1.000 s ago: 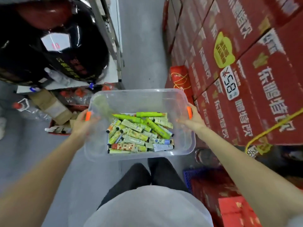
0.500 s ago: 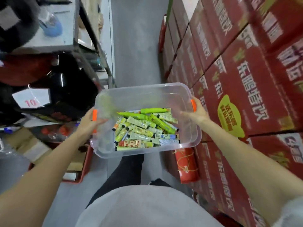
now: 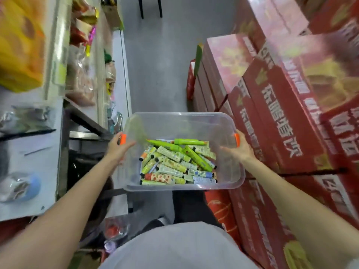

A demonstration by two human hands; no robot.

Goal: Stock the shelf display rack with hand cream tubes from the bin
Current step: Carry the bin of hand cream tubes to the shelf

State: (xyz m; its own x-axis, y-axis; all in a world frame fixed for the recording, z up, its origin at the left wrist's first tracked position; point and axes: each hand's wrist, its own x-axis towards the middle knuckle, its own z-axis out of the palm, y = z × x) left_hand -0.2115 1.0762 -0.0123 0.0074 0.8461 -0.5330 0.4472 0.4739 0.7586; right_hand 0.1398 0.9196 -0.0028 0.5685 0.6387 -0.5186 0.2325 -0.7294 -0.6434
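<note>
Bin: the clear plastic bin (image 3: pixel 182 121) is carried level in front of the body, over a narrow aisle.
Tubes: the hand cream tubes (image 3: pixel 174 164) lie in a loose heap on the bin's bottom, toward its near side; none is out yet.
Left hand: the left hand (image 3: pixel 116 150) grips the bin's left rim at an orange latch (image 3: pixel 123 139).
Right hand: the right hand (image 3: pixel 240 152) grips the right rim beside the other latch (image 3: pixel 237 139).
Handling: the load looks light, but the thin walls probably flex, so a two-sided hold at the rim suits it. The tubes would slide if it tipped (they are smooth and soft, best pinched mid-body).
Around: red cartons (image 3: pixel 281 113) are stacked high just beside the right arm. Shelves of packets (image 3: pixel 83 55) and a white counter (image 3: pixel 29 171) run along the left.
In the way: the grey floor (image 3: pixel 159 65) ahead is a tight lane, with dark furniture legs (image 3: pixel 150 6) at its far end. The display rack cannot be picked out.
</note>
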